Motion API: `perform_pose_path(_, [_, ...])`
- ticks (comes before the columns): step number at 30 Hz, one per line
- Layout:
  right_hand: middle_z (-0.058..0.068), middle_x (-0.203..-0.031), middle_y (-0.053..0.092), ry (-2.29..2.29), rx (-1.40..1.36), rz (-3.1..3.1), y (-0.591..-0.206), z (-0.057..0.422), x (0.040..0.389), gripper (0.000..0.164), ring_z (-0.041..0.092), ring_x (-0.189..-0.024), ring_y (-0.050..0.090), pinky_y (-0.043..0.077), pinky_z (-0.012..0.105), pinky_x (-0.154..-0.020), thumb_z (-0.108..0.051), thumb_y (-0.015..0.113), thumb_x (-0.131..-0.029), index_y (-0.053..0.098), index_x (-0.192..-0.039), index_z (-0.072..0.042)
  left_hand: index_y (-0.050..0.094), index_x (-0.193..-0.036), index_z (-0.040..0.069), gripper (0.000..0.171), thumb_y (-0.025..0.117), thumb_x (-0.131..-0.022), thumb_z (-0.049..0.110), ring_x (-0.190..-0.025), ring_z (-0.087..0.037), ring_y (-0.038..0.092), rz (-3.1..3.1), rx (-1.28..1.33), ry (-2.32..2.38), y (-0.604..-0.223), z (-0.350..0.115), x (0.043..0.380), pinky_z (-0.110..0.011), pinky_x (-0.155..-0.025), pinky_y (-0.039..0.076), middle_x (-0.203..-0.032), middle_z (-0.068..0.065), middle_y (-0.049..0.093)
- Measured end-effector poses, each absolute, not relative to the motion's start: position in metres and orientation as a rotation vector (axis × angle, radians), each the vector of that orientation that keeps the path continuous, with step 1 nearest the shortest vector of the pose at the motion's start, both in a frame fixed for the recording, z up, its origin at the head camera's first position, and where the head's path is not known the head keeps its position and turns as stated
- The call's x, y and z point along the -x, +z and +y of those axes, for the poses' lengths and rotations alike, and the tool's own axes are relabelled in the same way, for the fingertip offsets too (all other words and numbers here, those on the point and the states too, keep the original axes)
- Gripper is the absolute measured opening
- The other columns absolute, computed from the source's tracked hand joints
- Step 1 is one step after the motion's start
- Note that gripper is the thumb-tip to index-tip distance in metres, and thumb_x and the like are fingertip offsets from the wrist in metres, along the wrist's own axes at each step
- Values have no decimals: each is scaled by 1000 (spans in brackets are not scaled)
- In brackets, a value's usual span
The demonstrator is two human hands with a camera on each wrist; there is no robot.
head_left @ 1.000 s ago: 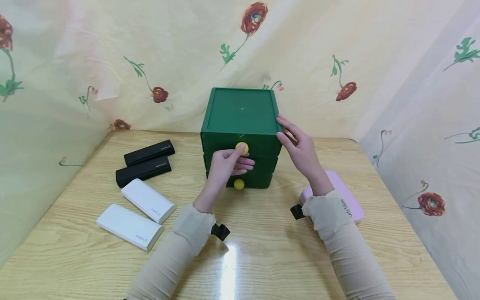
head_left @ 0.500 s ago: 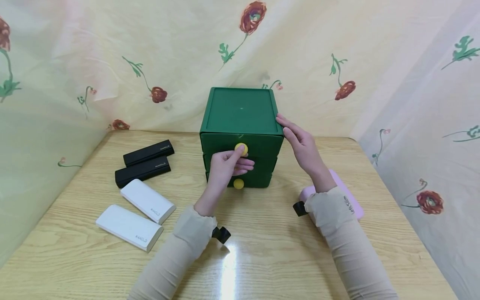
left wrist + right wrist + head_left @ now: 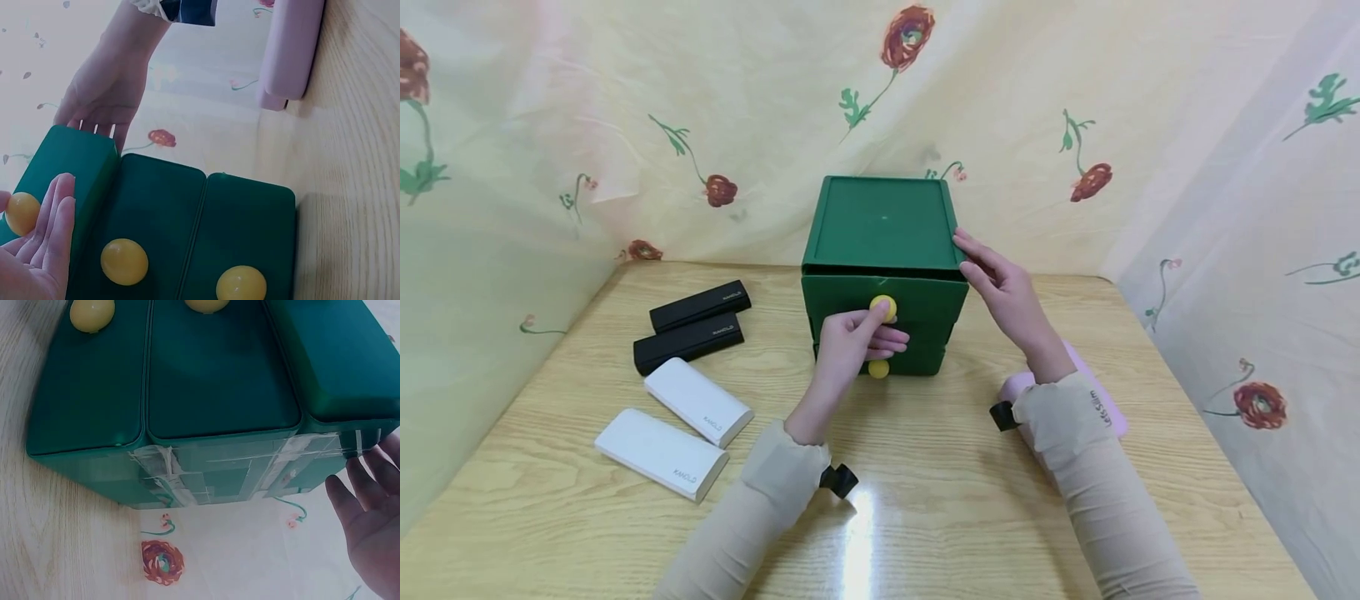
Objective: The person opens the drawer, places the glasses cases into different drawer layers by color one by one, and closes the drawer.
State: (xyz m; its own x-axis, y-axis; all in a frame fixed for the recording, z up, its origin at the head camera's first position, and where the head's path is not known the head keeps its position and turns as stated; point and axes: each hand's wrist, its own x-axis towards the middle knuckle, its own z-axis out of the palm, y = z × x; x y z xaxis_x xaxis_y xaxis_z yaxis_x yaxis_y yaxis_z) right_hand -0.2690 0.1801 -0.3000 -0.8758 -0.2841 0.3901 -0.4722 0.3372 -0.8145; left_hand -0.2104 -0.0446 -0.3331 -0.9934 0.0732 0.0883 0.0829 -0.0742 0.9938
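The left hand (image 3: 848, 343) pinches the round yellow knob (image 3: 885, 302) between thumb and fingers, the green rectangular top drawer (image 3: 931, 302) standing slightly out from the green boxy cabinet (image 3: 883, 217) on the wooden tabletop (image 3: 925, 483). The right hand (image 3: 1006, 300), fingers slightly apart, touches the cabinet's right side.

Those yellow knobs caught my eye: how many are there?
3, down the front of the green box: the top knob, pinched by the left hand; the middle knob; and the bottom knob. Any behind would be hidden.
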Motion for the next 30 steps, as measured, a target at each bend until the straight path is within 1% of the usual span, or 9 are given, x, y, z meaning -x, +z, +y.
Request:
perform_pose_path(4, [-4,-156,37,1604,-683,-2430,-300,181,270,44,16,-143,37,39,12,-105,-25,52,-101,47,-144,-18,69,-102,-8,42,54,-100,32,-72,-18,74,-2133,188,-2296,-335,-45,207,-29,-70,61,-89,-23,74])
perform_pose_path(6, [-4,-156,37,1616,-670,-2444,-299,181,270,45,17,-143,37,40,14,-105,-25,53,-100,47,-145,-19,69,-102,-8,42,54,-100,31,-72,-18,74,-2140,186,-2293,-335,-45,205,-28,-70,61,-89,-23,74])
perform_pose_path(8, [-5,-156,36,1611,-658,-2464,-298,181,271,46,18,-143,37,40,21,-109,-26,54,-100,46,-145,-19,69,-103,-7,41,53,-100,31,-73,-19,74,-2153,187,-2283,-335,-46,202,-28,-69,60,-89,-22,74])
perform_pose_path(12, [-5,-156,36,1595,-642,-2488,-296,181,271,48,21,-142,39,36,43,-115,-27,55,-100,45,-146,-20,69,-103,-7,41,54,-100,31,-74,-20,75,-2167,188,-2272,-335,-47,197,-26,-68,60,-89,-21,74])
perform_pose_path(13, [-4,-156,36,1591,-637,-2491,-295,181,271,48,22,-141,40,35,47,-115,-27,55,-99,45,-146,-20,69,-103,-7,41,53,-100,31,-75,-20,75,-2168,194,-2270,-334,-47,196,-26,-68,60,-88,-21,74])
perform_pose_path(15, [-2,-156,37,1591,-631,-2489,-294,181,272,50,24,-140,41,35,51,-114,-26,56,-99,44,-147,-20,68,-103,-8,41,54,-100,31,-75,-21,75,-2166,203,-2277,-335,-47,194,-26,-68,60,-88,-21,74])
perform_pose_path(20, [2,-156,37,1612,-646,-2480,-293,182,273,53,24,-141,38,34,53,-114,-25,57,-98,40,-149,-19,69,-103,-8,40,54,-100,30,-74,-22,74,-2168,225,-2287,-335,-49,188,-28,-68,60,-87,-22,74])
perform_pose_path(30, [-1,-160,28,1708,-728,-2450,-297,182,282,55,17,-149,23,25,52,-119,-20,57,-98,37,-150,-15,67,-105,-9,41,55,-99,30,-75,-22,74,-2209,254,-2295,-334,-54,177,-30,-70,60,-86,-20,74])
